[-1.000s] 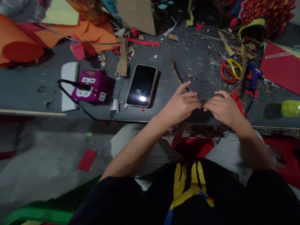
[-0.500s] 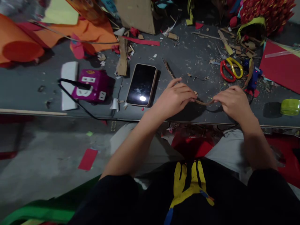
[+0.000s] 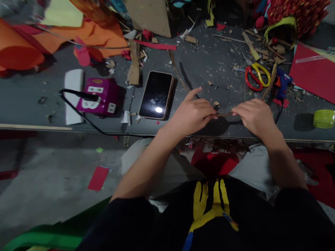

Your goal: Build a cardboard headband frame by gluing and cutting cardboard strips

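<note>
Over the littered table [image 3: 39, 108], both hands [image 3: 195, 113] [image 3: 252, 115] pinch a thin cardboard strip [image 3: 224, 113].

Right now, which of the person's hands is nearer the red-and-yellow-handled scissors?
Right. The right hand lies just below the red-and-yellow-handled scissors; the left hand is farther off, nearer the black phone.

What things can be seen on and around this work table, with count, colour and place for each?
cardboard strip: one, brown, thin, pinched between both hands
phone: one, black screen, flat on table, left of the hands
power strip: one, magenta, black cable plugged in, left side of table
scissors: one pair, red and yellow handles, right of middle
glue gun: one, blue, beside the scissors
tape roll: one, green, far right edge
paper sheets: several, orange, far left
table: one, dark grey, littered with scraps
left hand: one, holds strip's left end
right hand: one, holds strip's right end
</note>
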The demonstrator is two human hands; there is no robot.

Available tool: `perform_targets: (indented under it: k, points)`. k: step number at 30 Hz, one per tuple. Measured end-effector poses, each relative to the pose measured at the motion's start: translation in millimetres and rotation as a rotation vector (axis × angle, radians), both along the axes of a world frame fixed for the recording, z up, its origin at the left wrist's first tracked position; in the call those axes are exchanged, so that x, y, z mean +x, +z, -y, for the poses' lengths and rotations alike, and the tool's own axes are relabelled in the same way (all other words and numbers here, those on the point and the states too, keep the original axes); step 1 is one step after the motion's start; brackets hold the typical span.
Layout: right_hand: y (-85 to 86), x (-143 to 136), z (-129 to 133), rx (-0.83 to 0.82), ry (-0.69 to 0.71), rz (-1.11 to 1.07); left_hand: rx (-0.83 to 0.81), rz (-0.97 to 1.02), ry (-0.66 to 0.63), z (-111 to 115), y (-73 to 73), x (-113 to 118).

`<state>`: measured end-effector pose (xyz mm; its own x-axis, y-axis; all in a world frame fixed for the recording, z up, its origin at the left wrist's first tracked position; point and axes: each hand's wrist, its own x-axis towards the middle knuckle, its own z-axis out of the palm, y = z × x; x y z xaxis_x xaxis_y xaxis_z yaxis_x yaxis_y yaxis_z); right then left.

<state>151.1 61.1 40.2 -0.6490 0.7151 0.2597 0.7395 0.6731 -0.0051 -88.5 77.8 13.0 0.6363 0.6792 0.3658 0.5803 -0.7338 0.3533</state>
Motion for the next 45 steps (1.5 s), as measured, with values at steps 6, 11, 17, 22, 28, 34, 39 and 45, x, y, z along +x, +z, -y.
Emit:
perform_targets:
  k: [6,11,17,22,28,34,39,45]
  points:
    - [-3.4,-6.9,3.4,-0.019,0.062,-0.022,0.047,-0.045,-0.138,5.4,8.1,0.9]
    - [-8.6,10.2,-8.8,-0.181,0.091,-0.099,0.015,-0.057,-0.154,-1.2,11.9,-12.7]
    - [-12.5,-3.9,-1.9,-0.013,0.046,-0.096,-0.009,-0.125,-0.099,7.8,7.3,1.6]
    - [-10.1,-11.1,1.9,-0.113,0.109,-0.106,-0.043,-0.129,-0.162,0.6,7.1,-6.1]
    - [-12.8,-2.2,-2.0,-0.083,0.074,-0.055,0.004,-0.147,-0.101,2.0,7.7,-8.8]
    - [-19.3,-10.0,0.2,-0.099,0.064,-0.049,0.17,-0.133,-0.069,6.4,5.3,7.8]
    - [-13.8,2.8,-4.0,-0.09,0.049,-0.04,0.131,-0.164,-0.033,3.0,10.7,3.8]
    - [-16.3,1.2,-2.8,-0.113,0.02,0.008,0.027,-0.163,-0.088,8.2,10.1,10.5]
